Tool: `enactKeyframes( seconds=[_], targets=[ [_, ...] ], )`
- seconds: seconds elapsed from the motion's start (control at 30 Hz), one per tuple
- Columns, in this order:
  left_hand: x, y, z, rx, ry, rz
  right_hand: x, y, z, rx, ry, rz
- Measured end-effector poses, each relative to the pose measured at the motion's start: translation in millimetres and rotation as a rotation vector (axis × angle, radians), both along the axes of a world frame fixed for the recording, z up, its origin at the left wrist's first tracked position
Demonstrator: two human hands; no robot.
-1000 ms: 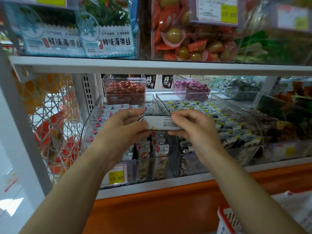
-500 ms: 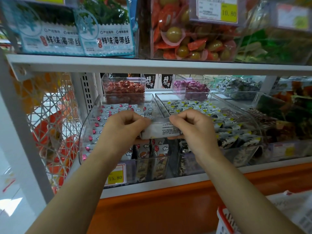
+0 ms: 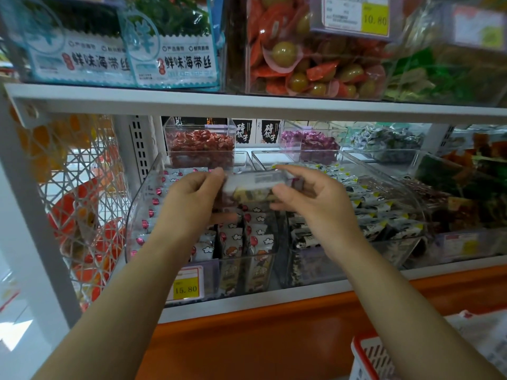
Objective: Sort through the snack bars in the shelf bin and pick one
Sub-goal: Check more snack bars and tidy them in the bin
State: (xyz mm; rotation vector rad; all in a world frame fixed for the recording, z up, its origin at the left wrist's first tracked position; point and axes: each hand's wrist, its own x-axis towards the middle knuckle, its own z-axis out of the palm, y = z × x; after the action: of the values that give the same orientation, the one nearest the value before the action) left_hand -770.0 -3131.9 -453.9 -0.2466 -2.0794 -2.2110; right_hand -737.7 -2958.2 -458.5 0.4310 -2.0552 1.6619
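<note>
A white-wrapped snack bar (image 3: 253, 185) is held level between both hands above the clear shelf bin (image 3: 142, 204). My left hand (image 3: 192, 198) pinches its left end and my right hand (image 3: 312, 196) grips its right end. The wrapper shows a white printed side on top and a yellowish, dark picture on its lower face. Beneath my hands the bin holds several white bars with red balloon pictures (image 3: 255, 237), stood upright in rows. My hands hide the middle of the bin.
A second clear bin (image 3: 406, 204) of black, white and yellow bars stands to the right. Tubs of red (image 3: 200, 145) and purple (image 3: 310, 141) sweets sit behind. An upper shelf edge (image 3: 247, 102) is close overhead. A red-rimmed basket (image 3: 370, 357) is at lower right.
The bar has been rotated between my hands, so its pictured lower face now shows. My right hand's fingers have spread wider. The view has shifted slightly down.
</note>
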Motion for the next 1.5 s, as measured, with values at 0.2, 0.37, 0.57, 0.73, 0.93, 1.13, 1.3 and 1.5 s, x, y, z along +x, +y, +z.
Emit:
enactKeyframes(
  seconds=[0.2,0.37,0.57,0.73,0.93,1.13,1.3,1.5],
  targets=[
    [-19,0,-12,-0.639,0.305,0.183,-21,10,4,-0.122,0.004,-0.293],
    [-36,12,-27,-1.126,0.317,0.03,-43,6,11,0.244,0.069,-0.38],
    [-53,9,-40,-1.41,0.36,-0.108,-71,-4,38,0.821,0.076,-0.292],
    [-54,0,-36,-1.486,0.315,-0.089,-86,-15,43,1.118,-0.03,-0.238],
    [-52,-10,-38,-1.465,0.317,-0.126,-97,-24,33,1.499,-0.101,-0.201],
    [-52,-10,-37,-1.404,0.304,-0.128,-113,-30,33,1.653,-0.214,-0.094],
    [-53,-9,-38,-1.401,0.296,-0.121,-129,-33,41,1.365,-0.112,-0.175],
    [-52,-7,-37,-1.391,0.301,-0.107,-147,-41,24,1.503,-0.185,-0.239]
  ],
)
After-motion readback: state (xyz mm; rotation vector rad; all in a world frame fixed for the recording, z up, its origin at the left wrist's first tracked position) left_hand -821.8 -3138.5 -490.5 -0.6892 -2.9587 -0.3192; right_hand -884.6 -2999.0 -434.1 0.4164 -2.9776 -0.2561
